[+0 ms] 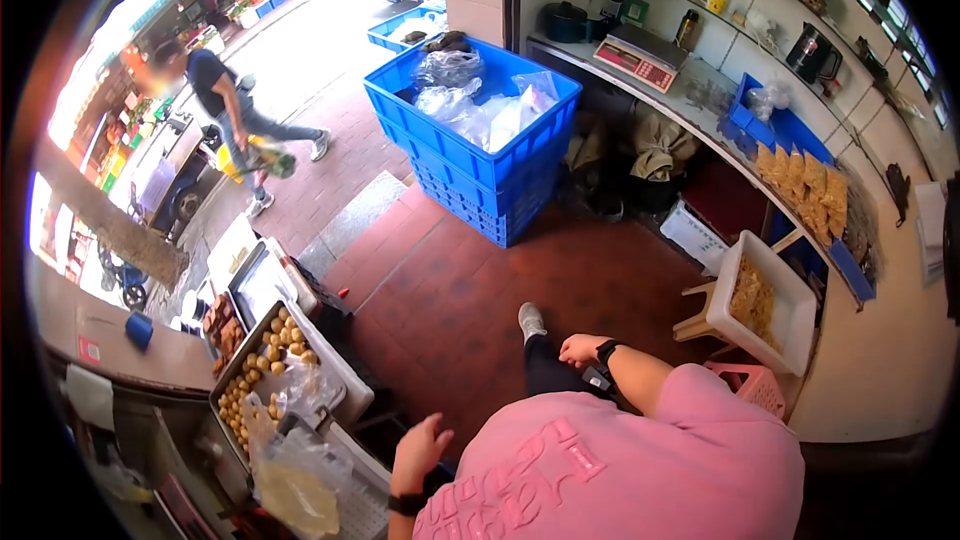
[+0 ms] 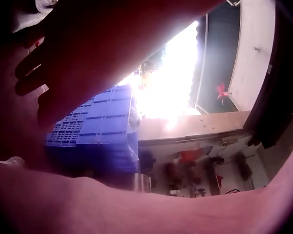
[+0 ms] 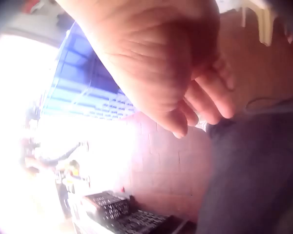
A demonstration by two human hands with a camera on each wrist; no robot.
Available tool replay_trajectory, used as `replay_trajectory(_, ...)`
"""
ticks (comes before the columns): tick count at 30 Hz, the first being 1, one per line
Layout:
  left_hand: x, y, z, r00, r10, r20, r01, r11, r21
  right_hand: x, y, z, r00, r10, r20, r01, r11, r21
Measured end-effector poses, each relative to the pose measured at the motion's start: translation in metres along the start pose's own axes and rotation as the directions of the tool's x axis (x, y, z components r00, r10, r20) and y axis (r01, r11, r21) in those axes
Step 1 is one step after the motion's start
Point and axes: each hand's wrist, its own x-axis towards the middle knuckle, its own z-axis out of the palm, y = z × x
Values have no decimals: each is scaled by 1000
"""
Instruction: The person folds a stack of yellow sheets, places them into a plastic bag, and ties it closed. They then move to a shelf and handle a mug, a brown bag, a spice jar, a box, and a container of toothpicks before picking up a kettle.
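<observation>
In the head view my left hand (image 1: 424, 445) hangs beside the potato crates, low in the frame, with nothing in it. My right hand (image 1: 580, 350) is in front of my body above one leg, also empty. The left wrist view has the left hand (image 2: 63, 68) dark, its fingers loosely bent. From the right wrist the right hand (image 3: 171, 73) shows loosely curled fingers touching nothing. Nearest the left hand are a tray of potatoes (image 1: 280, 340) and a clear plastic bag (image 1: 300, 490).
Stacked blue crates (image 1: 480, 175) holding plastic bags stand ahead. At the right are a counter with a red scale (image 1: 635, 62), bagged snacks (image 1: 805, 185) and a white bin (image 1: 795, 325) on a stool. A passer-by (image 1: 225, 105) walks outside at the left.
</observation>
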Motion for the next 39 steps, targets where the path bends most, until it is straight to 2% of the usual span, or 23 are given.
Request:
replay_trajectory(3, 80, 24, -26, 985, 169, -32, -158, 962, 221, 18, 21, -38, 997, -55, -56, 65, 980, 189)
replay_trajectory(5, 126, 44, -37, 980, 198, 0, -186, 922, 339, 32, 45, -76, 996, 38, -79, -12, 953, 304)
replay_trajectory(8, 177, 86, -65, 972, 236, 21, -236, 966, 107, 24, 68, -149, 973, 210, -93, -112, 789, 604)
replay_trajectory(10, 203, 102, -94, 974, 227, 25, -220, 963, -159, 17, 80, -191, 942, 244, -229, -75, 821, 566)
replay_trajectory(12, 227, 87, -104, 997, 63, -47, -77, 919, -387, 33, 108, -232, 913, 306, -269, -153, 870, 470)
replay_trajectory(13, 232, 74, -104, 991, -59, -122, 8, 926, -377, 34, 116, -247, 898, 341, -277, -212, 889, 405)
replay_trajectory(14, 229, 65, -108, 978, -176, -113, 156, 974, -164, 38, 123, -259, 903, 347, -254, -239, 897, 373)
replay_trajectory(15, 224, 55, -114, 952, -279, -122, 288, 955, 64, 47, 130, -272, 951, 252, -177, -226, 962, 152)
replay_trajectory(16, 220, 36, -114, 929, -367, -44, 369, 925, 92, 62, 134, -287, 983, 165, -82, -171, 983, -65)
replay_trajectory(18, 213, -1, -111, 867, -494, 57, 490, 868, 76, 88, 109, -311, 995, 96, 35, -82, 955, -284)
replay_trajectory(21, 206, -41, -111, 815, -570, 104, 576, 817, -39, 140, 37, -303, 998, 69, 9, -66, 982, -177)
replay_trajectory(22, 212, -57, -114, 812, -570, 125, 579, 813, -56, 137, -36, -292, 963, 264, -48, -265, 964, -30)
replay_trajectory(23, 221, -69, -123, 816, -564, 128, 573, 818, -46, 145, -78, -281, 953, 277, -126, -269, 960, 76)
replay_trajectory(25, 254, -97, -155, 792, -567, 224, 583, 813, -2, 182, -138, -275, 986, 82, -143, -64, 990, 124)
replay_trajectory(26, 277, -116, -172, 814, -550, 185, 549, 834, 63, 210, -150, -271, 977, -55, -207, 100, 971, 216)
replay_trajectory(28, 329, -131, -220, 879, -463, 112, 432, 874, 223, 190, -244, -254, 959, -67, -276, 152, 941, 302)
replay_trajectory(32, 474, -145, -321, 990, 57, -126, -22, 965, 261, 159, -358, -230, 946, -320, -52, 322, 947, 18)
replay_trajectory(33, 514, -152, -331, 965, 180, -189, -137, 966, 217, 146, -368, -223, 949, -301, 90, 287, 948, 138)
replay_trajectory(34, 555, -153, -344, 985, 142, -100, -126, 981, 147, 121, -381, -212, 973, 11, 232, -83, 949, 303)
replay_trajectory(35, 572, -107, -371, 998, 63, -12, -60, 986, 155, 95, -382, -203, 865, 202, 459, -417, 799, 433)
replay_trajectory(37, 636, -114, -361, 958, 252, 135, -262, 963, 61, 95, -302, -150, 825, 314, 469, -539, 686, 489)
replay_trajectory(38, 661, -124, -342, 916, 350, 196, -336, 936, -103, 131, -216, -95, 898, 365, 245, -434, 821, 371)
replay_trajectory(39, 681, -129, -319, 877, 415, 241, -350, 897, -271, 63, -246, -99, 859, 406, 311, -505, 770, 390)
